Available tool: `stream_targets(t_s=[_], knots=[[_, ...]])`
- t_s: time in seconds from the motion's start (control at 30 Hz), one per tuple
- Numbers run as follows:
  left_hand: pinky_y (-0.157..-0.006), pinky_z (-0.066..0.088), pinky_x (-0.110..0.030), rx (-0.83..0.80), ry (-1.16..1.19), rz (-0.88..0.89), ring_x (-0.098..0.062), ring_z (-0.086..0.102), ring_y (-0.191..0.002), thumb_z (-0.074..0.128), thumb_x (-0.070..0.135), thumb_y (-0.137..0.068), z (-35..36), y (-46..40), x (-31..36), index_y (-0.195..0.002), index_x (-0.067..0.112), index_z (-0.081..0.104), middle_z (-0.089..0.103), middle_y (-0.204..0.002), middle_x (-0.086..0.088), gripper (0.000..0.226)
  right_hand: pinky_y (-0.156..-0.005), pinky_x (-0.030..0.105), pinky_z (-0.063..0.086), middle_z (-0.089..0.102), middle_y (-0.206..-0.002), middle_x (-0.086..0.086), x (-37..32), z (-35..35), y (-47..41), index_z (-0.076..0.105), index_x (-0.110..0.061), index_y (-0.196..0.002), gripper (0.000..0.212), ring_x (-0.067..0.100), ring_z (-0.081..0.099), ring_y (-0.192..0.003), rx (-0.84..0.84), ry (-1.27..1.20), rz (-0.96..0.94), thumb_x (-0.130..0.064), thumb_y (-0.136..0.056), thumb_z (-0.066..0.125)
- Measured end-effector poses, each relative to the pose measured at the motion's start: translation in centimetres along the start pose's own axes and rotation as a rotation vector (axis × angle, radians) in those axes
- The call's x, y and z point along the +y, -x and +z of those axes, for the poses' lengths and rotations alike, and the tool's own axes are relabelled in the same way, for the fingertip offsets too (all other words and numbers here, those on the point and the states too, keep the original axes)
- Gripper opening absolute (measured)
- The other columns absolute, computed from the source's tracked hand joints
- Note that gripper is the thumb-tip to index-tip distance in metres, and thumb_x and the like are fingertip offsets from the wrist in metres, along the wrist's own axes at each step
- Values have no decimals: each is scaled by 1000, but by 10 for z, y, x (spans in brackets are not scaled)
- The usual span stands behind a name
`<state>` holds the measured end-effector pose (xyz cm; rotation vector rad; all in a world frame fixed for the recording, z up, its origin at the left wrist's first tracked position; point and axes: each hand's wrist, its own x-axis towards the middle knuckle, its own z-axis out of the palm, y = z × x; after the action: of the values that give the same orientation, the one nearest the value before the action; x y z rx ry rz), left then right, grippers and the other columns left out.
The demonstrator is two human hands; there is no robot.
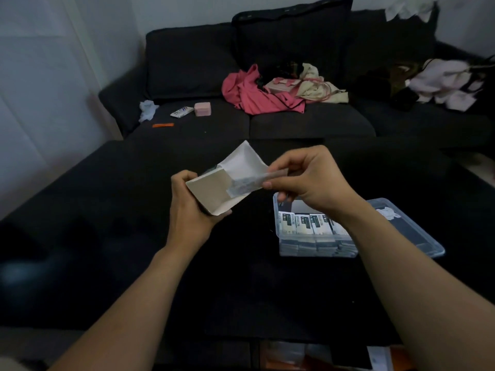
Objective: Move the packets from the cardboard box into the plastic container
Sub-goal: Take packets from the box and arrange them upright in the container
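My left hand point(192, 207) grips the cardboard box point(214, 194) while my right hand point(308, 178) pinches a packet point(245, 186) half out of its mouth, and a loose pinch could drop it short of the plastic container point(417, 231) below my right fingers.

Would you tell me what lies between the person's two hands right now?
In the head view, the cardboard box sits in the left hand, and a blurred packet spans from its mouth to the right hand, whose fingertips pinch it.
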<state>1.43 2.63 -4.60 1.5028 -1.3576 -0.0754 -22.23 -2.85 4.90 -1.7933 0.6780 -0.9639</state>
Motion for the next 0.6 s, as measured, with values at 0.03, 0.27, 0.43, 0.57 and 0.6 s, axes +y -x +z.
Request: stream_targets(t_s=[0.03,0.27,0.43,0.57,0.6], knots=[[-86,52,-23,12,-9,-23,-13,58,-110,101,22,-53,0,1,0,-117,35,27,51,-124,-1,98,-51,26,53,75,-78,20,0,-2,1,75,3,-89,13,24,64,-55,-7,-14,-18,4,-76,79],[-85,57,-48,-205,-255,-397,-25,58,-116,98,54,-42,-2,9,4,-112,27,28,52,-128,0,103,-60,24,56,73,-93,18,1,-15,1,77,5,-85,12,33,67,-75,-49,84,-78,6,-73,78],[-98,52,-51,-369,-264,-632,-28,50,-126,92,70,-29,-9,9,19,-125,21,26,44,-137,-4,127,-77,36,61,70,-95,17,14,-23,1,78,4,-86,14,27,68,-81,-62,174,-46,10,-73,78],[-96,51,-41,-24,-109,-466,-21,50,-119,81,72,-61,-20,9,54,-130,19,41,45,-130,-1,96,-84,34,60,69,-102,16,17,-25,4,78,2,-83,13,21,69,-91,-42,169,18,12,-74,76],[-89,52,-36,87,-13,-342,-17,55,-108,75,69,-72,-21,11,64,-123,21,49,51,-123,0,75,-81,30,60,69,-104,16,17,-25,4,78,2,-83,14,18,69,-91,-40,149,30,12,-74,76]])
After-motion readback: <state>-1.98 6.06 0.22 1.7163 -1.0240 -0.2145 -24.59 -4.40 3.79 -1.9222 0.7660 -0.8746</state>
